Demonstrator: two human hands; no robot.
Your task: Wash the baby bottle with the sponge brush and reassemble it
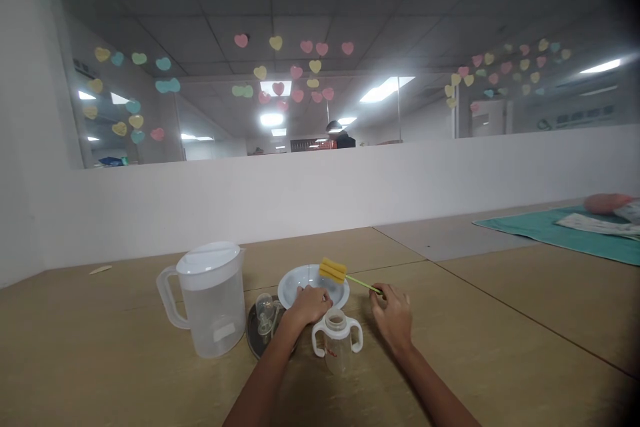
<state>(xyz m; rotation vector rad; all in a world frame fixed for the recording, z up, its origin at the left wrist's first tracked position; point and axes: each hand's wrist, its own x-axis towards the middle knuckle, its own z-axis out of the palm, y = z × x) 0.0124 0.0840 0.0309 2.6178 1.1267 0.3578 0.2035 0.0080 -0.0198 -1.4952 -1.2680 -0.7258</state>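
My right hand (393, 315) is closed around the thin green handle of a bottle brush (333, 271). The brush's yellow sponge head points left, over the right side of a white bowl (285, 289). At the bowl's near rim my left hand (311, 305) is closed, its curled fingers seeming to grip the edge; the fingertips are partly hidden. A clear baby bottle (339, 353) with two white handles and an open top stands upright between my forearms. Left of my left wrist, a dark round tray (254, 337) carries clear bottle parts (265, 310).
A lidded clear plastic pitcher (213, 307) stands to the left of the tray. Far right on the wooden table (475, 333) lies a teal mat (545, 230) with cloth on it. Behind the table runs a low white wall (300, 197) below a glass window with heart stickers.
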